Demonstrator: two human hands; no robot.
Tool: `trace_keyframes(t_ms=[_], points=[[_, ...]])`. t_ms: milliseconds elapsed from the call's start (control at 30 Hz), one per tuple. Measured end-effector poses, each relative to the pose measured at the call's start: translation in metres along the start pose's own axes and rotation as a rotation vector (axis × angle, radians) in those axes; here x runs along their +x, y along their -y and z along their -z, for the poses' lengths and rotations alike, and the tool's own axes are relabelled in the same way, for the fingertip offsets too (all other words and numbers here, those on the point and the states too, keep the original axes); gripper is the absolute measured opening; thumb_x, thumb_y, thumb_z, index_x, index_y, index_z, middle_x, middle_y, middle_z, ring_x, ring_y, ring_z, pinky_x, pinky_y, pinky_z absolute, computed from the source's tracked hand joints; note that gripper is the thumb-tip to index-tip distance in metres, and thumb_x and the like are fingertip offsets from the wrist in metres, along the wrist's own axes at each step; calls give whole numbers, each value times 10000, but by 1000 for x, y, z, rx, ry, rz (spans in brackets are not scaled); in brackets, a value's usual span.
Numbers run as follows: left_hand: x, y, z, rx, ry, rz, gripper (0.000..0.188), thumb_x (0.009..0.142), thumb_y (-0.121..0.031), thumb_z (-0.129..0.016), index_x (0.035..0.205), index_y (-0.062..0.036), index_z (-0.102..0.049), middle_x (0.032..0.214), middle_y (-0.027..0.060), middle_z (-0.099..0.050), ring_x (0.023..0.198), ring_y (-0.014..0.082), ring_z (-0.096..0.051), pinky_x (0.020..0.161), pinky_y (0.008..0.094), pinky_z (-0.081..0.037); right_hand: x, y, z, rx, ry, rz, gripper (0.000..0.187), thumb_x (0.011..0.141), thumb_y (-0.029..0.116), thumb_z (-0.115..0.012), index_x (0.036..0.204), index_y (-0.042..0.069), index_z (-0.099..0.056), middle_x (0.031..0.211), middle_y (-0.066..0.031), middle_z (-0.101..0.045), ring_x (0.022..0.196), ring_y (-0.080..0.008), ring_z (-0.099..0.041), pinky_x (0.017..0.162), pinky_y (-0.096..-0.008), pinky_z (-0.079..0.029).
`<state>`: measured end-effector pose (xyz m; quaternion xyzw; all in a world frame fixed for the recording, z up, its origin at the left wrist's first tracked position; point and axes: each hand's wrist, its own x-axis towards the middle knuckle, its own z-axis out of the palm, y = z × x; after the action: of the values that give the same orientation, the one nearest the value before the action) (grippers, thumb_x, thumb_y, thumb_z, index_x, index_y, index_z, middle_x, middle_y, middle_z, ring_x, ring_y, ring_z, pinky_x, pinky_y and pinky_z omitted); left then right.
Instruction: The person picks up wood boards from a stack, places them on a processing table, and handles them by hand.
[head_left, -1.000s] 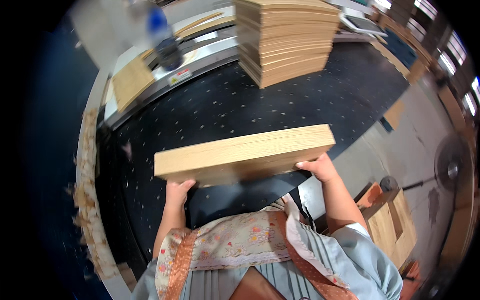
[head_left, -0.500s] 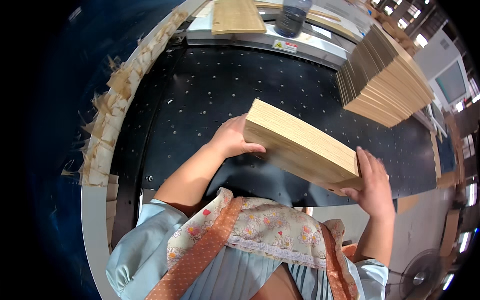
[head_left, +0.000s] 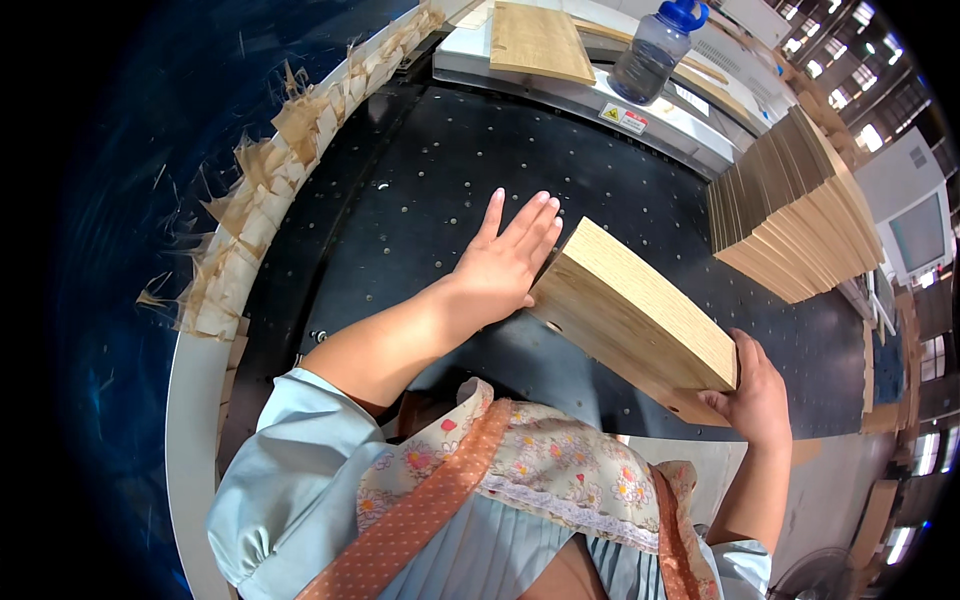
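A thick light-brown wooden board (head_left: pixel 630 335) with small round holes in its near face stands on its long edge, slanting down to the right, over the black table (head_left: pixel 420 240). My right hand (head_left: pixel 757 392) grips its right end, thumb on the near face and fingers round the far side. At the other end is my left hand (head_left: pixel 503 262), flat with the fingers spread, its palm side against or very close to the board's end. The board's underside is hidden, so I cannot tell whether it rests fully on the table.
A tall stack of thin brown panels (head_left: pixel 790 215) stands at the far right. Behind the table, a grey ledge holds a flat wooden panel (head_left: pixel 540 42) and a blue-capped water bottle (head_left: pixel 655 55). Torn tape pieces (head_left: pixel 265 190) line the left rail. A grey monitor (head_left: pixel 915 225) stands farther right.
My left hand has let go of the board's left end and straightened its fingers. My right hand keeps its grip. The view has shifted, so the surroundings sit differently in the picture.
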<state>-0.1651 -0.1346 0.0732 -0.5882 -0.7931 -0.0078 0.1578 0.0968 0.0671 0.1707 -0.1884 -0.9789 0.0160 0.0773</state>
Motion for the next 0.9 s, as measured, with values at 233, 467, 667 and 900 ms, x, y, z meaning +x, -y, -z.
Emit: trace_keyframes(t_ms=[233,467,667,900], points=[[-4,13,-27,56,-277,127,615,778,-61,-458,1376,-46,-316,1463,154,-212,1365,318,-165,1053,596,-104,1,2,3,19,116,-122,631,449,168,-849,943,44,-475,857,-139,-585,838,-351,-570,696,-401,-461],[-8,11,-38,-521,198,53,1064,571,-291,-832,1407,-74,-212,1451,183,-230,1376,337,-129,1099,493,-142,-2,-1,5,20,121,-130,590,460,164,-845,915,46,-487,843,-125,-584,809,-341,-577,664,-396,-466],[3,-20,-94,-1561,130,173,823,611,-115,-810,1304,-39,-373,1291,141,-460,1254,245,-380,1026,353,-322,-20,7,3,-2,62,-99,582,489,188,-834,952,52,-508,857,-111,-590,805,-329,-586,672,-387,-475],[60,-44,-62,-1731,65,13,693,546,-90,-841,1144,-43,-494,1125,67,-556,1073,161,-499,924,310,-398,-76,-9,24,191,6,-422,623,503,186,-842,1025,45,-531,896,-139,-605,836,-317,-598,721,-361,-480]])
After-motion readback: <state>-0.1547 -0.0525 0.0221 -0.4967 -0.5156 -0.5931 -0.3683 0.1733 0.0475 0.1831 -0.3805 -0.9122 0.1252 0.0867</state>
